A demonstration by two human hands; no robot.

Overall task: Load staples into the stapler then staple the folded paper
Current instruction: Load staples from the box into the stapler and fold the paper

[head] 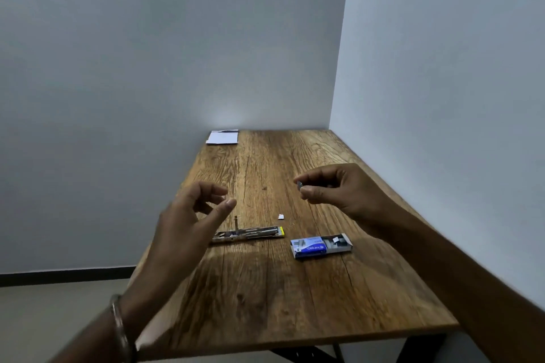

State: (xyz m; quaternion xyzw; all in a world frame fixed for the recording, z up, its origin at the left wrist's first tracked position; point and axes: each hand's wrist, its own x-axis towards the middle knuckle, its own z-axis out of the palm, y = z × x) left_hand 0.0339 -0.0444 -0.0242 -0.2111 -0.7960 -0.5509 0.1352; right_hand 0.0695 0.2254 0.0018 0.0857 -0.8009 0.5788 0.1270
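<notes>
The right hand (339, 190) is raised over the bench (265, 289), thumb and fingers pinched on a small grey strip of staples (300, 185). The left hand (188, 215) hovers loosely open and holds nothing; a metal bangle (119, 324) circles its wrist. Below the right hand lies a blue staple box (321, 246), its tray slid partway out to the right, with grey staple strips and a bit of white paper showing in the exposed part. White lettering runs along the blue sleeve, but it is upside down and too blurred to read. The stapler (249, 234) lies opened out flat on the bench, just beyond the left hand's fingertips and left of the box, its yellow end pointing towards the box. A tiny white scrap (281, 216) lies between the two hands. The folded paper (222, 137) lies at the far left corner of the bench, well apart from both hands.
</notes>
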